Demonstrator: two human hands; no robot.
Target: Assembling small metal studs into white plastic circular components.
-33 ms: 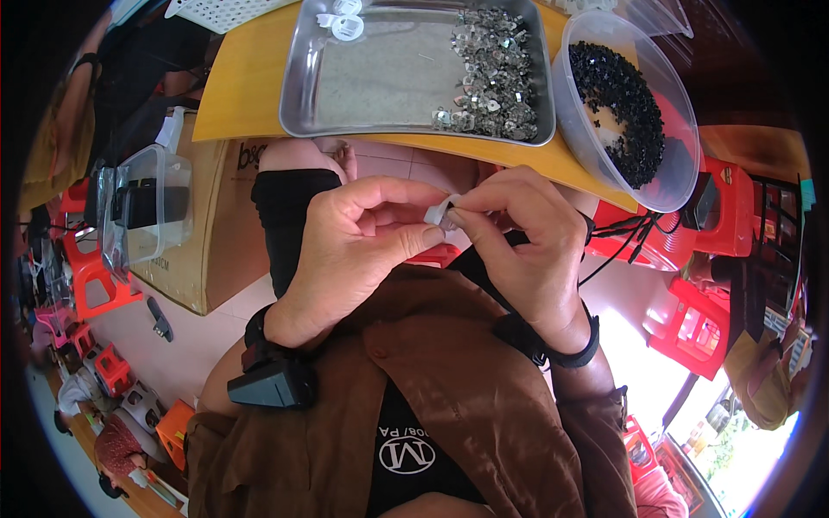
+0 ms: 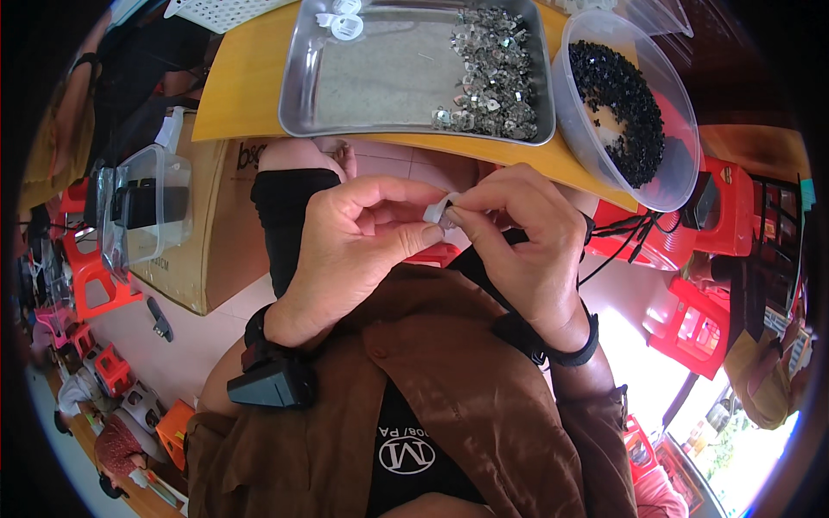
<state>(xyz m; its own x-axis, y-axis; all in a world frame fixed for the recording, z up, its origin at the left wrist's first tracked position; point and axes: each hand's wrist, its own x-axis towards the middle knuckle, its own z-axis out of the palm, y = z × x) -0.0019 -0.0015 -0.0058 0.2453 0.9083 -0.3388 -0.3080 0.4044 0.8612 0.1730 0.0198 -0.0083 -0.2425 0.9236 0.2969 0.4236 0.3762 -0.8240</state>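
Observation:
Above my lap, both hands meet at a small white plastic part (image 2: pixel 438 212). My left hand (image 2: pixel 350 237) pinches it between thumb and index finger, with the other fingers curled behind. From the other side, the thumb and index finger of my right hand (image 2: pixel 531 237) press together against its edge. A tiny dark piece (image 2: pixel 450 205) shows at those right fingertips, mostly covered by them. Beyond my hands, a metal tray (image 2: pixel 371 128) holds a heap of small shiny metal pieces (image 2: pixel 496 78) on its right side and a few white plastic parts (image 2: pixel 347 27) at its far left.
The tray stands on a yellow table (image 2: pixel 237 82). A clear round tub (image 2: pixel 678 177) of small black pieces (image 2: pixel 626 104) overhangs its right edge, with black cables (image 2: pixel 635 235) below. A cardboard box (image 2: pixel 229 233) and a clear container (image 2: pixel 160 237) stand left. Red stools (image 2: pixel 691 328) are around; people sit further off.

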